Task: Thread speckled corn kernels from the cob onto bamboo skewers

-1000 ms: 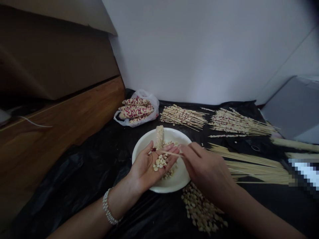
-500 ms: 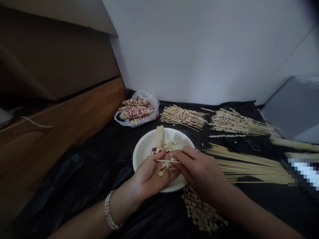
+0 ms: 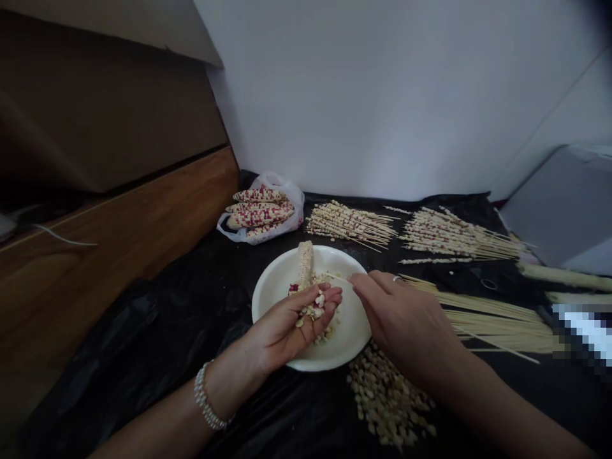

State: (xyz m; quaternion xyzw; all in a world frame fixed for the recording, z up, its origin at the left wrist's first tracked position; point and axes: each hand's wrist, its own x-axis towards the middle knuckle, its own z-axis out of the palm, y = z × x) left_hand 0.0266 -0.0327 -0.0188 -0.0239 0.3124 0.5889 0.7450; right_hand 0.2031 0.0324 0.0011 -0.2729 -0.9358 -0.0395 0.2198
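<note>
My left hand [image 3: 284, 328] is cupped palm up over the white bowl [image 3: 262, 312], holding loose corn kernels [image 3: 315, 311] in its palm and curled fingers. Between the thumb and fingers of my right hand [image 3: 404, 319] is a thin wooden skewer [image 3: 338, 278]. Its visible tip points left over the bowl, apart from the left hand; most of the rest is behind the right hand. A mostly stripped corn cob [image 3: 305, 264] leans in the bowl's far side, with more kernels partly hidden beneath my left hand.
A plastic bag [image 3: 297, 201] with several speckled corn cobs [image 3: 261, 213] lies behind the bowl. Skewers threaded with kernels form two heaps, one in the middle [image 3: 351, 223] and one rightward [image 3: 440, 236]. Bare skewers [image 3: 502, 322] lie right. Kernels [image 3: 389, 401] cover part of the black plastic sheet [image 3: 176, 357].
My right hand has drawn back to the right from my left palm, taking the skewer with it. My left hand has shifted slightly left, fingers more curled around the kernels.
</note>
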